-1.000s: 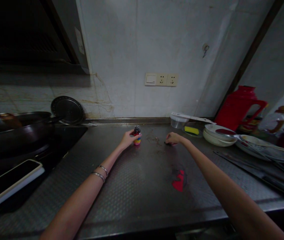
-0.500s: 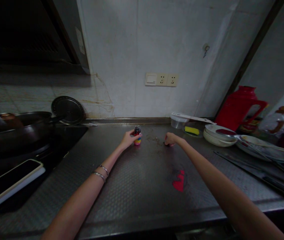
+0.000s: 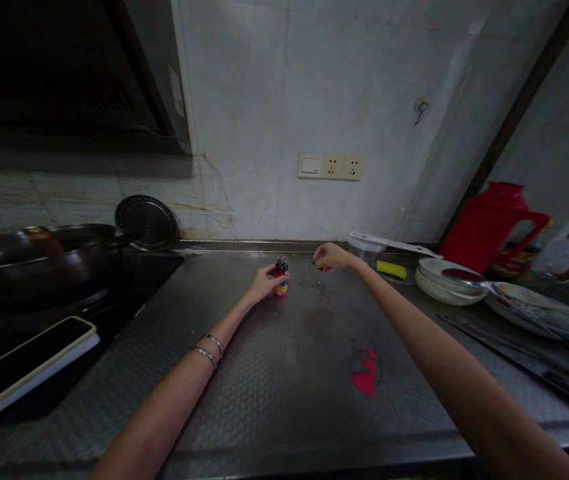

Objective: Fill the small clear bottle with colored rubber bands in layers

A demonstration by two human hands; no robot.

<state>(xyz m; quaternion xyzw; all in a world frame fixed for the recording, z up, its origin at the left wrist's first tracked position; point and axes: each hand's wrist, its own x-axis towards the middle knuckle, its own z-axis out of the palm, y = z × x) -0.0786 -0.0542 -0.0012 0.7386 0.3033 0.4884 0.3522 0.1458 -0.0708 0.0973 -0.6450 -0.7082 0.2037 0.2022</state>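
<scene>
A small bottle (image 3: 281, 279) with bands of black, red, blue, yellow and pink stands upright on the metal counter (image 3: 244, 387). My left hand (image 3: 264, 283) is closed around it from the left, fingers behind and thumb in front. To the right and slightly farther back, my right hand (image 3: 333, 256) is raised a little over the counter. Its fingers pinch a small dark piece (image 3: 319, 267), too small to make out. Flat red pieces (image 3: 365, 377) lie on the counter nearer to me, below the right forearm.
At left are a phone (image 3: 29, 370), a pan (image 3: 64, 257) and a round dark lid (image 3: 146, 222). On the right stand a clear plastic tub (image 3: 364, 250), a yellow sponge (image 3: 391, 269), stacked bowls (image 3: 449, 283), a red thermos jug (image 3: 489, 227) and a long dark utensil (image 3: 494, 353).
My right hand has lifted off the counter and moved left, toward the bottle, with the small dark piece now showing. My left hand keeps its hold. The view has shifted slightly.
</scene>
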